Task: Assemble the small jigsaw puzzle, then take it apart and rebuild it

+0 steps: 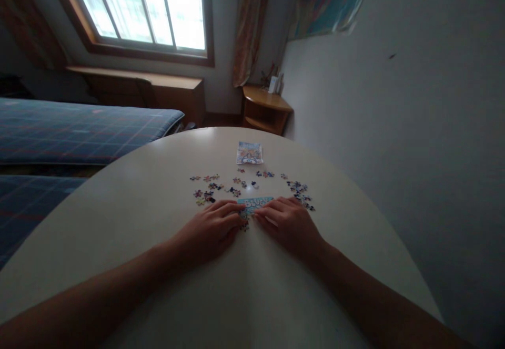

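A partly joined jigsaw puzzle (255, 203), a light-blue strip with white lettering, lies flat on the table between my hands. My left hand (218, 226) is closed at its left end, fingertips against the edge. At the right end, my right hand (287, 224) has its fingers bent and pressed onto the joined pieces. Part of the strip is hidden under the fingers. A few patterned jigsaw pieces (245, 226) show just below it, close to the left fingertips. Loose jigsaw pieces (205, 195) lie beyond my left hand, and another cluster of pieces (299, 187) lies beyond the right.
The round white table (158, 296) carries a small printed packet (249, 153) toward its far edge. Several single pieces (265, 174) are scattered between packet and strip. A bed with a plaid mattress (79, 131) stands at the left, and a wall (426, 144) runs along the right.
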`<state>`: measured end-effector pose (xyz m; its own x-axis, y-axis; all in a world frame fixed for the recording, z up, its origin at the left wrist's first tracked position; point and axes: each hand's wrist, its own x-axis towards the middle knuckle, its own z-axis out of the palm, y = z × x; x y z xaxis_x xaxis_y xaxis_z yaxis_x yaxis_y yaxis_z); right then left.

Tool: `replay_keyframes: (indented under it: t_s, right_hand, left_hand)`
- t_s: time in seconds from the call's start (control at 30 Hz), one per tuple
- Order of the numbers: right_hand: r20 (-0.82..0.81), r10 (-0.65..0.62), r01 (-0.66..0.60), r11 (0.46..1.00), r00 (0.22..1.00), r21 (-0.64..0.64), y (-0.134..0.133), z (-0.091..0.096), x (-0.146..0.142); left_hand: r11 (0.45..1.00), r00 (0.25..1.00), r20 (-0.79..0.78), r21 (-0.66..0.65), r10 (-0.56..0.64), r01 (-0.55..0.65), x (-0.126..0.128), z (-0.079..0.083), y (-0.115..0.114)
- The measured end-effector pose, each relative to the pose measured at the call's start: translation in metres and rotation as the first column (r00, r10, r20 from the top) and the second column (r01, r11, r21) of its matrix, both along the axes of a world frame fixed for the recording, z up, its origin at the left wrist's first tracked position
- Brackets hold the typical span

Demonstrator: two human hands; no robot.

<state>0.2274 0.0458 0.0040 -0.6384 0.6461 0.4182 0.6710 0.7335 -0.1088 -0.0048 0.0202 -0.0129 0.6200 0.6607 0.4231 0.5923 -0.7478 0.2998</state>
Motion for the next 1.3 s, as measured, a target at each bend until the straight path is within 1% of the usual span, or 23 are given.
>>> replay_keyframes:
  t_s: [0.07,0.13,0.33,0.4,0.57,0.67,0.8,0.93,1.1,1.2,1.3]
  right_hand:
    - [0.005,0.034,-0.034,0.999,0.999,-0.030,-0.001,0.001,-0.001]
    - [-0.001,0.043,-0.043,0.997,0.999,-0.070,-0.002,0.002,-0.001]
    - [-0.019,-0.060,0.055,0.979,0.998,-0.194,-0.004,0.004,-0.001]
    - [-0.021,-0.066,0.060,0.974,0.998,-0.220,-0.005,0.003,-0.001]
    - [-0.069,-0.052,0.030,0.955,0.996,-0.296,-0.006,0.003,0.001]
    - [-0.091,-0.029,-0.005,0.934,0.995,-0.357,-0.005,0.006,0.004]
    - [-0.081,-0.001,-0.033,0.909,0.997,-0.416,-0.007,0.012,0.009]
    - [-0.052,-0.020,-0.003,0.911,0.998,-0.412,-0.010,0.015,0.009]
    - [0.012,0.052,-0.043,0.917,0.999,-0.396,-0.014,0.018,0.006]
    - [0.032,0.023,-0.010,0.931,0.999,-0.365,-0.014,0.021,0.007]
    - [0.070,-0.007,0.033,0.929,0.997,-0.369,-0.015,0.024,0.009]
  left_hand:
    - [1.000,1.000,-0.002,-0.003,-0.001,0.001,0.000,0.000,0.000]
    - [1.000,1.000,0.000,-0.005,0.001,-0.001,0.000,0.000,0.000]
    - [1.000,1.000,0.008,0.001,-0.009,0.009,0.001,0.000,0.000]
    - [1.000,1.000,0.008,0.001,-0.010,0.010,0.000,-0.001,0.000]
    - [1.000,1.000,0.003,0.000,-0.003,0.003,0.000,0.000,0.000]
    - [1.000,1.000,0.003,0.000,0.003,-0.003,0.000,-0.001,0.000]
    - [1.000,1.000,-0.010,-0.002,0.020,-0.020,0.000,-0.001,0.000]
    - [1.000,1.000,-0.018,-0.018,0.017,-0.018,0.000,-0.001,0.000]
    - [1.000,1.000,-0.003,-0.012,0.013,-0.013,0.000,0.001,-0.001]
    - [1.000,1.000,0.003,-0.012,0.010,-0.010,0.000,0.002,-0.001]
    - [1.000,1.000,-0.004,-0.020,0.005,-0.005,0.000,0.002,-0.001]
